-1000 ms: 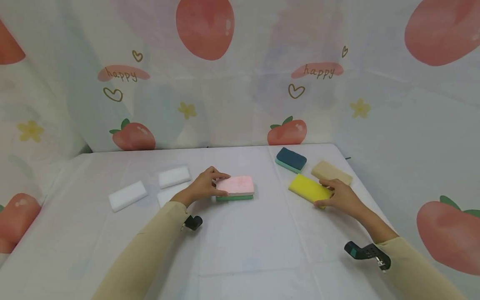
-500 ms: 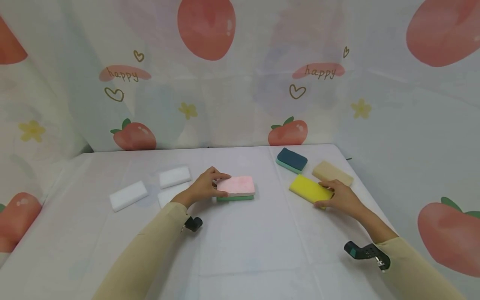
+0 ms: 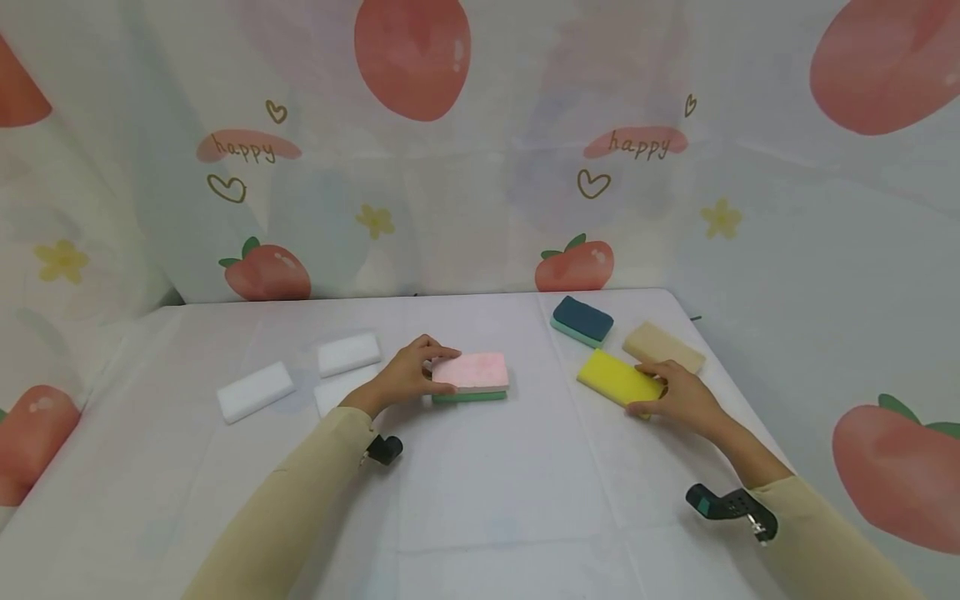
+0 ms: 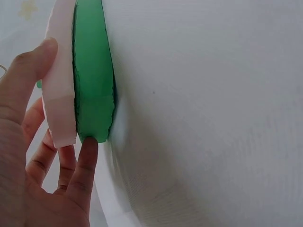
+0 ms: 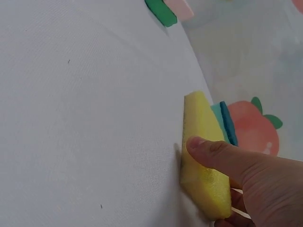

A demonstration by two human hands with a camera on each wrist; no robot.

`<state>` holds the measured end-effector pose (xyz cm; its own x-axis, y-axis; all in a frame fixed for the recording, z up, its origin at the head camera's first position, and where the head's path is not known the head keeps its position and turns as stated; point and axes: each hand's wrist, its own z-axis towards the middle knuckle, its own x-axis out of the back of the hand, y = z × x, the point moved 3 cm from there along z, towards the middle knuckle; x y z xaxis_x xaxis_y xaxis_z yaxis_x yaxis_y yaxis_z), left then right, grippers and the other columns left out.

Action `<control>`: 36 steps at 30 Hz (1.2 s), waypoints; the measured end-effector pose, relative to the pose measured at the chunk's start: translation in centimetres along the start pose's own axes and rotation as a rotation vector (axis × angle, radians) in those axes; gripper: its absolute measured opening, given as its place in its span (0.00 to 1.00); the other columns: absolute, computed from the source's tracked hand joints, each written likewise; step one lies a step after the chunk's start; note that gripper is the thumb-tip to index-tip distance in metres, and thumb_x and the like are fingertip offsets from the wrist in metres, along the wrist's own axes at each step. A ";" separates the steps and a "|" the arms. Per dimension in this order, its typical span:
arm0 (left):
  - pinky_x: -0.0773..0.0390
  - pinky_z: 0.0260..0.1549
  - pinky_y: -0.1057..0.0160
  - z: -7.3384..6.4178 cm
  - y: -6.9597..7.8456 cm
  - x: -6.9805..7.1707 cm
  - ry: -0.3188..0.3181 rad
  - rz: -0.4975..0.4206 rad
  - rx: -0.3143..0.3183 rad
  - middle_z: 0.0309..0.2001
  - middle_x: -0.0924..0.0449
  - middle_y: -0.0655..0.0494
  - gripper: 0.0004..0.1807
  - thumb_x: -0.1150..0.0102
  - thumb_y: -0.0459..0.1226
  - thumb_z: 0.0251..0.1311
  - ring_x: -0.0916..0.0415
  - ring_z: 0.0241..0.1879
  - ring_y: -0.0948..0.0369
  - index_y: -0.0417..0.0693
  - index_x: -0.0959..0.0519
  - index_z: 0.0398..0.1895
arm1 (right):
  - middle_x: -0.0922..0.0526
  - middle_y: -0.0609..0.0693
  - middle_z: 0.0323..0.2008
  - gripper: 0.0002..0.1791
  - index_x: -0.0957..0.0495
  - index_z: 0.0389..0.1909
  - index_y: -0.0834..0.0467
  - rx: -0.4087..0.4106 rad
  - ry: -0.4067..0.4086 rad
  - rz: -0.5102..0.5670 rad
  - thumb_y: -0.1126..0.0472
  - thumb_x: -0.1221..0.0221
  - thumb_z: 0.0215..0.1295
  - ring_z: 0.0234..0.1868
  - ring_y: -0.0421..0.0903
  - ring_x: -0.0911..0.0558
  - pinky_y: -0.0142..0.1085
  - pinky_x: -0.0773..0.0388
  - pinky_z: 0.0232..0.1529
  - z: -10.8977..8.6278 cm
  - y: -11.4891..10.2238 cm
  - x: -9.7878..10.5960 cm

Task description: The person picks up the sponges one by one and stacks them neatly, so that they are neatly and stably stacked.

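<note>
Near the table's middle, my left hand (image 3: pixel 408 371) grips the left end of a pink sponge (image 3: pixel 472 372). That sponge lies flat on a green sponge (image 3: pixel 471 397) of about the same length. In the left wrist view the thumb presses the pink sponge's side, and one fingertip touches the end of the green sponge (image 4: pixel 94 85). Over on the right, my right hand (image 3: pixel 682 398) holds the near right end of a yellow sponge (image 3: pixel 615 377). In the right wrist view its thumb lies along the yellow sponge (image 5: pixel 196 127); its other fingers are partly hidden behind.
Behind the yellow sponge lie a beige sponge (image 3: pixel 663 345) and a dark blue and teal sponge (image 3: pixel 582 320). White sponges (image 3: pixel 256 392) lie on the left, one partly covered by my left hand. A printed curtain (image 3: pixel 480 208) stands behind the white-covered table (image 3: pixel 495 500).
</note>
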<state>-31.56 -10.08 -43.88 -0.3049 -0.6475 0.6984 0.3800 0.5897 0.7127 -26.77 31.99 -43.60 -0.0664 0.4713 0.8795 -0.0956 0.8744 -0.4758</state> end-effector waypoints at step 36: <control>0.20 0.52 0.61 -0.2 -0.6 0.1 0.008 -0.024 0.032 0.53 0.28 0.52 0.38 0.22 0.46 0.46 0.25 0.53 0.56 0.50 0.23 0.64 | 0.27 0.67 0.55 0.46 0.29 0.63 0.68 0.059 -0.036 0.053 0.46 0.25 0.48 0.51 0.61 0.27 0.54 0.25 0.53 -0.5 -0.8 0.8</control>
<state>-31.61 -10.61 -44.23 -0.3064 -0.6653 0.6808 0.3445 0.5893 0.7308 -26.21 31.75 -42.51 -0.1084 0.5113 0.8525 -0.1492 0.8395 -0.5225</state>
